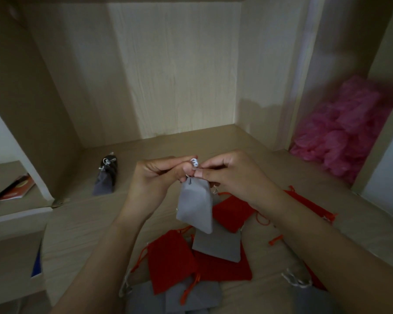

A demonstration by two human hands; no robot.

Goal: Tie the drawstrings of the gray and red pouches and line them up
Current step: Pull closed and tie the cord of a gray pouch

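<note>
A gray pouch (195, 205) hangs in the air by its silver drawstring (194, 163). My left hand (156, 177) and my right hand (233, 175) meet above it, each pinching the drawstring at the pouch's gathered neck. Below them a loose heap of red pouches (171, 257) and gray pouches (217, 245) lies on the wooden shelf (77, 223). One gray pouch (106, 177) with a tied silver cord stands alone at the back left of the shelf.
A pile of pink plastic bags (345, 125) fills the compartment at the right. A red booklet (16, 189) lies on the lower left shelf. Wooden walls close the shelf at the back and on both sides.
</note>
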